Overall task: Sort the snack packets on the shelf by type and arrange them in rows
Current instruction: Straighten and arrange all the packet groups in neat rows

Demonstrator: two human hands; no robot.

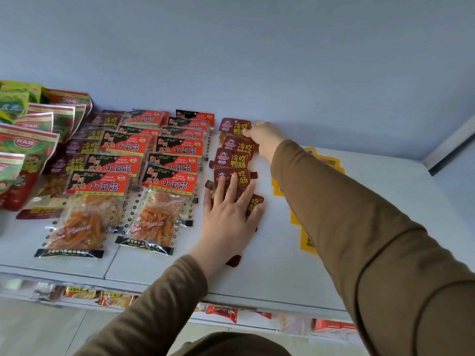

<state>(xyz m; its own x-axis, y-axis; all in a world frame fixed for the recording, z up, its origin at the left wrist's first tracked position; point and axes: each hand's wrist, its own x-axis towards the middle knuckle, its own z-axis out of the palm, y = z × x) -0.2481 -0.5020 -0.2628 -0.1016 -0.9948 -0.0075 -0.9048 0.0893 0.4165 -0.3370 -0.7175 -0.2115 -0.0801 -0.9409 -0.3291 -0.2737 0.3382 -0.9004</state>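
1. Packets lie in overlapping rows on the white shelf (257, 273), sorted by type, and both of your brown-sleeved arms reach in over them.
2. Your left hand (228, 217) lies flat, palm down and fingers spread, pressing on the nearest packets of the dark red row (235, 160); those packets read 冷吃鸭肠 in yellow beside a small cartoon face.
3. Your right hand (262, 136) reaches to the far end of that same row and pinches the right edge of the rearmost dark red packet (235, 127), close to the back wall.
4. To the left of that row run two rows of red-and-black packets (169, 181) printed 湘川风味 小面筋; their clear lower halves show orange strips, and the small print at the bottom edge is too blurred to read.
5. Further left a second line of 冷吃鸭肠 packets (77, 147) is partly tucked under the red-and-black ones.
6. At the far left edge stand larger red and green pouches (23, 150); their oval logo cannot be read.
7. Yellow-edged packets (321, 160) lie on the shelf beyond your right forearm, mostly hidden by the sleeve.
8. Below the shelf's front lip a lower level holds more small red and orange packets (223, 313), blurred.
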